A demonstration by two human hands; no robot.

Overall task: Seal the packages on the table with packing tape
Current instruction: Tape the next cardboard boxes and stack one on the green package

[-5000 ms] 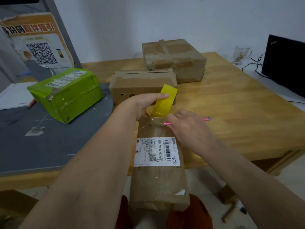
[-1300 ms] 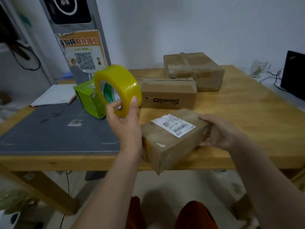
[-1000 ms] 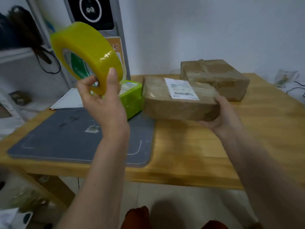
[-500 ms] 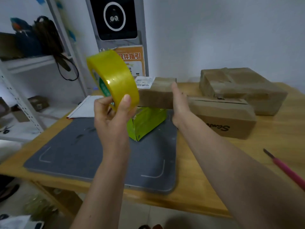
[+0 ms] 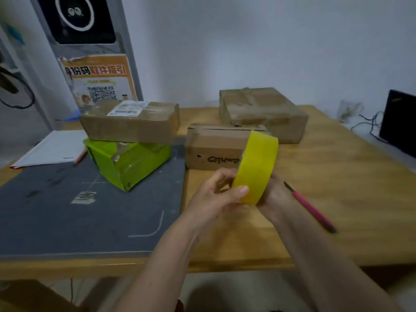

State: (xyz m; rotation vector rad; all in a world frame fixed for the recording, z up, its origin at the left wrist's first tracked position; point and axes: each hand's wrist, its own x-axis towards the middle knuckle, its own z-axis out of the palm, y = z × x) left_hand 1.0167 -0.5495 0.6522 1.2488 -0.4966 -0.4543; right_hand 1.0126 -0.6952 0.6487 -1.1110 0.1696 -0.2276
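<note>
A yellow roll of packing tape [image 5: 256, 165] stands on edge above the wooden table [image 5: 337, 188], held between both hands. My left hand [image 5: 216, 194] grips its near left rim with the thumb on the tape face. My right hand [image 5: 273, 192] cups it from behind on the right. A brown labelled package [image 5: 132, 122] lies on top of a green package [image 5: 128, 161] at the left. A brown printed box [image 5: 213, 147] sits just behind the roll, and a larger taped brown box [image 5: 263, 111] is at the back.
A grey mat [image 5: 78, 217] covers the table's left half. A pink-handled knife [image 5: 310, 207] lies right of my hands. White papers [image 5: 51, 147] lie at far left, a black monitor [image 5: 398, 122] and cables at far right, and a poster stand [image 5: 99, 79] behind.
My right hand has set the labelled package on the green one and come back to the tape. The roll has dropped from the upper left to the table's middle, now in both hands.
</note>
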